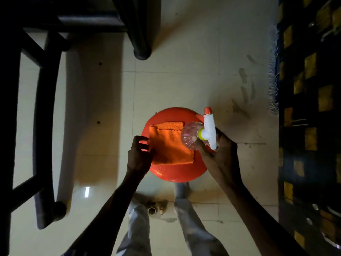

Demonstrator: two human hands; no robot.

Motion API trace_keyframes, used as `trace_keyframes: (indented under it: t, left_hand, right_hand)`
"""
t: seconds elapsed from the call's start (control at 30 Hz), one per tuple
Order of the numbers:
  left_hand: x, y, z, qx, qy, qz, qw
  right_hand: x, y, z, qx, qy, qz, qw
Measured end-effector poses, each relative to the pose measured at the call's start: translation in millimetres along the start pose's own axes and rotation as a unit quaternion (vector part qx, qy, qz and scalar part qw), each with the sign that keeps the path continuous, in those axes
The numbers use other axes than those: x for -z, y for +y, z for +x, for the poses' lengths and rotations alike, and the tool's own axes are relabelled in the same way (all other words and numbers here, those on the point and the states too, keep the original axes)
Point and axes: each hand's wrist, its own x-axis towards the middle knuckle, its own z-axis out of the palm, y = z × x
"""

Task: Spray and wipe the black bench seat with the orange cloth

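A folded orange cloth [170, 145] lies on a round red stool [177, 173] in front of me. My left hand [139, 156] is at the cloth's left edge, fingers curled and apart, touching or almost touching it. My right hand [219, 150] holds a clear spray bottle [191, 134] by its neck, its white trigger head with a red nozzle pointing away from me, over the stool's right side. The black bench [42, 100] stands at the left, with its dark frame and legs in view.
The floor is pale tile with smudges at the right. A dark blue and yellow patterned rug [310, 108] with a fringe runs along the right edge. My legs in grey trousers are below the stool.
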Motion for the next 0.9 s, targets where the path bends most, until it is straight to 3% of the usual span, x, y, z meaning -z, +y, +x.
trace_keyframes:
  t: [0.17, 0.43, 0.9]
  left_hand:
    - [2, -11, -9, -0.008, 0.016, 0.027, 0.999]
    - [17, 5, -29, -0.107, 0.044, 0.143, 0.983]
    - [44, 46, -106, -0.209, 0.030, 0.220, 0.952]
  right_hand:
    - [-13, -4, -14, -0.021, -0.033, 0.004, 0.999]
    - [-17, -1, -17, -0.076, -0.050, -0.009, 0.996]
    - [26, -32, -56, -0.136, -0.109, -0.057, 0.983]
